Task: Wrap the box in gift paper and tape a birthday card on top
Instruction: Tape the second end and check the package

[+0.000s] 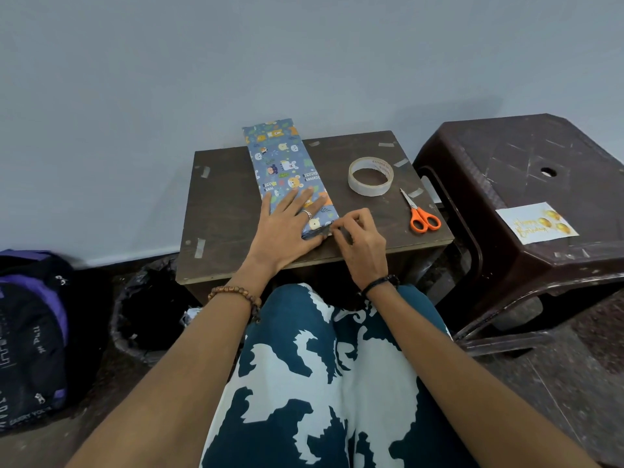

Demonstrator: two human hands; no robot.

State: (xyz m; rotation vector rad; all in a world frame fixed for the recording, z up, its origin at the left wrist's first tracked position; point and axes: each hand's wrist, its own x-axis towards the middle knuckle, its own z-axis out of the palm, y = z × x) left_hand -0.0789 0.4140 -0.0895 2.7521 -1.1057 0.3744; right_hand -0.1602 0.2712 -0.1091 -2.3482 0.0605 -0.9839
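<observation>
Left hand (287, 224) flat on wrapped box (287, 170); right hand (354, 238) pinching paper end, apparently.

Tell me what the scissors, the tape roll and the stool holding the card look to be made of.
Scissors: orange handles with a smooth plastic look; pale, thin blades, probably metal.
Tape roll: whitish translucent film, likely on a card core with printed lettering inside.
Stool: dark brown moulded plastic, scuffed and scratched, with a hole on top.
Birthday card: white paper or card, shiny gold print.
</observation>
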